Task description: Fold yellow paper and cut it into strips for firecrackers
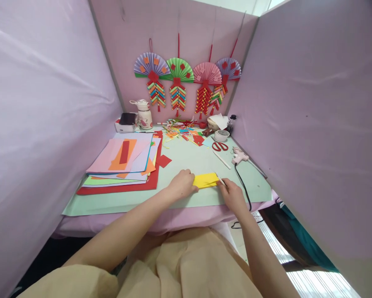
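Note:
A small yellow paper piece (pixel 205 180) lies on the pale green mat (pixel 186 159) near the table's front edge. My left hand (pixel 182 183) has its fingers curled, pressing on the paper's left end. At the right end my right hand (pixel 232 193) pinches a thin white pen-like tool (pixel 220 180) whose tip touches the paper's edge.
A stack of coloured paper sheets (pixel 123 163) lies at the left. Red scissors (pixel 219 146), a white stick (pixel 222 159) and a glue gun (pixel 239 157) with a black cord lie at the right. Paper scraps (pixel 182 132), a jar and bowls stand at the back. Paper fan decorations (pixel 179 78) hang on the wall.

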Available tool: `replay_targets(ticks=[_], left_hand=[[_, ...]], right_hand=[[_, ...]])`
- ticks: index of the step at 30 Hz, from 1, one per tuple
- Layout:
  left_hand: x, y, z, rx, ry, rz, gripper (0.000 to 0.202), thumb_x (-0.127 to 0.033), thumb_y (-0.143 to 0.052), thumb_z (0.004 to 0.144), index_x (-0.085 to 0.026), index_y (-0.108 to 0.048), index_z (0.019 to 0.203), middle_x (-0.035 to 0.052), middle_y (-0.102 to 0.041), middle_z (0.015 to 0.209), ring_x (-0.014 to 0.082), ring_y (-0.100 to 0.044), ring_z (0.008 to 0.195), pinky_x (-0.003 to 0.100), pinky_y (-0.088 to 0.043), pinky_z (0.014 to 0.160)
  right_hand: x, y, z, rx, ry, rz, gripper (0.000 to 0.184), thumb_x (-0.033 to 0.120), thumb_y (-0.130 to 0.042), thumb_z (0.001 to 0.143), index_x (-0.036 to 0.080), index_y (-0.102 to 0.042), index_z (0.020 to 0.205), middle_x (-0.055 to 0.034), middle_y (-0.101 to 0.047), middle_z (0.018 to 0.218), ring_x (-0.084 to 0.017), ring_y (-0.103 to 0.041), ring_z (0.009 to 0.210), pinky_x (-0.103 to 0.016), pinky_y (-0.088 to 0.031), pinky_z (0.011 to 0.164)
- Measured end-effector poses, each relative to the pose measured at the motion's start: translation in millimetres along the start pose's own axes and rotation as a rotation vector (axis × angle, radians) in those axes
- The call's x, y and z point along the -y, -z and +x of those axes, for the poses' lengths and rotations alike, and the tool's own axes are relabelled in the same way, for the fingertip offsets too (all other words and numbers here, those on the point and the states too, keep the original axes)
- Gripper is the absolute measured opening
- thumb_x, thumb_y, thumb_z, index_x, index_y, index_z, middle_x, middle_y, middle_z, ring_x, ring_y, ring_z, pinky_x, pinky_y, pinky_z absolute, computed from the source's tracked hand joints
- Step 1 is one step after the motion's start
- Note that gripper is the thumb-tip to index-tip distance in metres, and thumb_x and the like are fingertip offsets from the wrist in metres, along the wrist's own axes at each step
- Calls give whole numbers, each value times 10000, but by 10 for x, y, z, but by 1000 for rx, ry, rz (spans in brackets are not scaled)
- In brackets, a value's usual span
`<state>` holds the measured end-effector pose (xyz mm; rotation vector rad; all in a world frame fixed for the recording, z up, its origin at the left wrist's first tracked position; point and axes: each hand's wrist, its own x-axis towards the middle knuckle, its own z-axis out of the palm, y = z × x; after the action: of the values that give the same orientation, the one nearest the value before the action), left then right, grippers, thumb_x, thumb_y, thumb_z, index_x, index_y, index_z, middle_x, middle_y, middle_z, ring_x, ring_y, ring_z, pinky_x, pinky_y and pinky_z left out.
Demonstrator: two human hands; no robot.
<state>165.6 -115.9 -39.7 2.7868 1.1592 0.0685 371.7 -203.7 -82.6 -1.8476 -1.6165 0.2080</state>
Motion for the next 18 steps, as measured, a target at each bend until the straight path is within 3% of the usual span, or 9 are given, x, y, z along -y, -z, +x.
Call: replay_targets(ticks=[6, 18], left_hand=[[-61, 3, -36, -19, 43, 7, 479, -557, -613, 771, -127, -651, 980, 135, -602, 987, 283, -562, 938, 351, -461, 758], [-291, -79, 126, -79, 217, -3, 641, -709, -463, 787, -136, -622, 1026, 153, -584, 1039, 299, -532, 993, 400, -470, 781]], right_hand=[[-49, -91, -121, -31, 29, -68, 376, 436, -345, 936, 186, -622, 986, -92, -621, 828, -241, -570, 851, -323, -407, 746], [-114, -132, -141, -32, -16, -53, 432, 550, -345, 909, 210, -612, 917, -83, -638, 762, -254, -580, 770, -318, -395, 672]])
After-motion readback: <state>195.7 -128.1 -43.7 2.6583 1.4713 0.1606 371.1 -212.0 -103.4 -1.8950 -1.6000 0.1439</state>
